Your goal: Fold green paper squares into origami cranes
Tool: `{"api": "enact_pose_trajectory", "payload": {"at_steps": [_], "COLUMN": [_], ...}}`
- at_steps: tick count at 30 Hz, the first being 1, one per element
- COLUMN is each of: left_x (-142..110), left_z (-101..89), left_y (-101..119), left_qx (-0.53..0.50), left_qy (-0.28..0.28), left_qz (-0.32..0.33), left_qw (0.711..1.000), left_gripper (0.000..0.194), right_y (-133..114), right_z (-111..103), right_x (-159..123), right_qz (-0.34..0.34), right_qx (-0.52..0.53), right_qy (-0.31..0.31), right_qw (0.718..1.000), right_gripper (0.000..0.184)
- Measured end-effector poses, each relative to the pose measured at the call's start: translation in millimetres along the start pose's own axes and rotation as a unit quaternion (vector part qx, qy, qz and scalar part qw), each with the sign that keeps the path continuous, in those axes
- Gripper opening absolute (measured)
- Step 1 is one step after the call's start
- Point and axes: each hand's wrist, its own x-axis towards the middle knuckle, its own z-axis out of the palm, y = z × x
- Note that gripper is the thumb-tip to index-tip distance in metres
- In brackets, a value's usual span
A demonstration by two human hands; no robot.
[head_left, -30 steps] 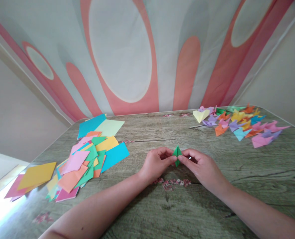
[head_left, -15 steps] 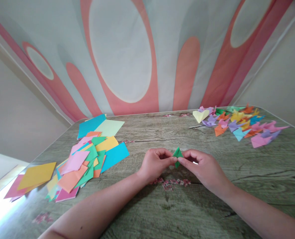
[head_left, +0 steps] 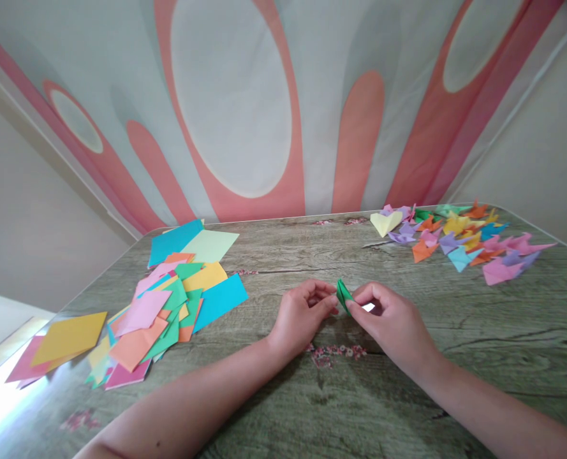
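A small folded green origami paper (head_left: 342, 296), narrow and pointed, is pinched between the thumb and fingers of my right hand (head_left: 389, 317) above the middle of the table. It tilts, with its upper tip leaning left. Close to its left side is my left hand (head_left: 303, 313), with bent fingers and the thumb a little apart from them. A slim gap seems to lie between those fingertips and the paper. My right fingers hide part of the green paper's right side.
Several loose coloured paper sheets (head_left: 145, 310) lie heaped at the left on the wood-patterned table (head_left: 283, 252). Many folded paper cranes (head_left: 460, 255) cluster at the back right, beside a pale yellow folded piece (head_left: 386, 223). A pink and white patterned cloth (head_left: 319, 127) rises behind the table.
My left fingers have let go of the green paper and loosened slightly. The paper, now in my right hand alone, has turned and tilted to the left.
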Motion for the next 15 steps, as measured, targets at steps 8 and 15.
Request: {"api": "enact_pose_trajectory", "payload": {"at_steps": [8,15], "left_x": [-4.5,-0.2], "left_z": [-1.2,-0.9], "left_y": [5.7,0.6], "left_qx": [-0.024,-0.117], "left_qy": [-0.115,-0.094], "left_qz": [0.015,-0.067], "left_qw": [0.993,0.986], "left_gripper": [0.024,0.025], "right_y": [-0.6,3.0], "right_z": [4.7,-1.4], "right_x": [-4.0,1.7], "right_qz": [-0.157,-0.035], "right_qx": [-0.039,0.004], "right_qy": [-0.049,-0.043], "right_qw": [0.986,0.998], "right_gripper": [0.007,0.010]}}
